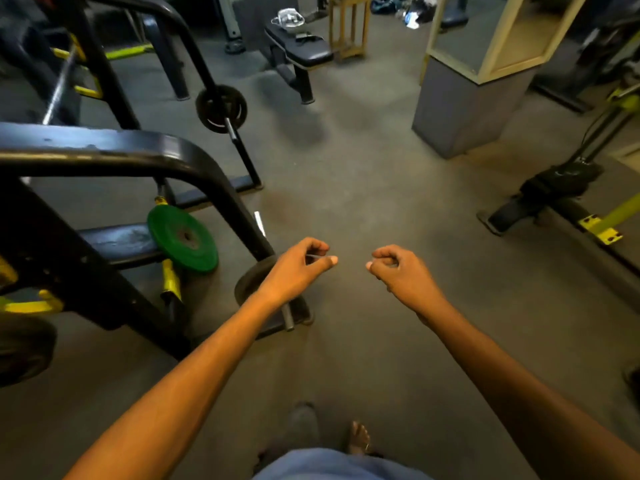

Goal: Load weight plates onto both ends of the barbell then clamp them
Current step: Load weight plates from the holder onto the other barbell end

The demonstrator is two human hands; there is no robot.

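My left hand (298, 270) and my right hand (398, 271) hover side by side over the floor, fingers curled in, with nothing clearly held. A dark weight plate (247, 285) sits on a short steel peg (288, 317) directly under my left wrist, at the foot of the black rack (104, 154). A green plate (183, 239) hangs on a yellow peg to the left. A black plate (221, 107) sits on another peg farther back. The chrome barbell (59, 88) lies on yellow hooks at the upper left, with its ends out of view.
A black bench (301, 50) and a wooden stool (349, 26) stand at the back. A grey pedestal with a cream-framed case (464, 109) is at the right. A yellow and black machine (561, 188) lies at the far right. My bare foot (360, 438) shows below.
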